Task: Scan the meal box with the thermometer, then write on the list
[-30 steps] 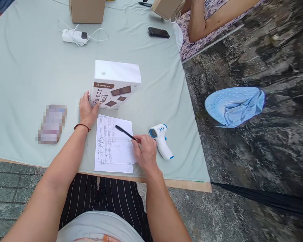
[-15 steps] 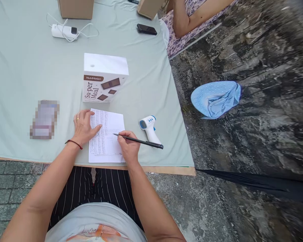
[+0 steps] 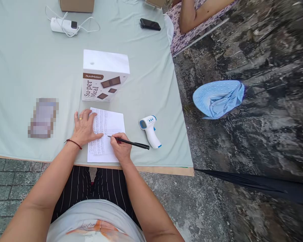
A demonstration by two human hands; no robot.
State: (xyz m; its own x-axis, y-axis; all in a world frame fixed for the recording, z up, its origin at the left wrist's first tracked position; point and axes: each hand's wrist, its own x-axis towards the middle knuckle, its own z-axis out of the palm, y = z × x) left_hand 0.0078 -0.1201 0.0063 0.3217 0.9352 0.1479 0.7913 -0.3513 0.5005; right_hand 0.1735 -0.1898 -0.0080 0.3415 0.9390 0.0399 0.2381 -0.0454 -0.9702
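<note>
The right hand (image 3: 121, 150) pinches a black pen (image 3: 130, 143), tip on the printed sheet (image 3: 108, 129) (near the counter's (image 3: 20, 67) front edge). The left hand (image 3: 85, 128) lies flat, fingers spread, pinning the sheet's left side. A thermometer (image 3: 150, 131) lies just right.

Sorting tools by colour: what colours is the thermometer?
White with blue trim, on the thermometer in the head view.
</note>
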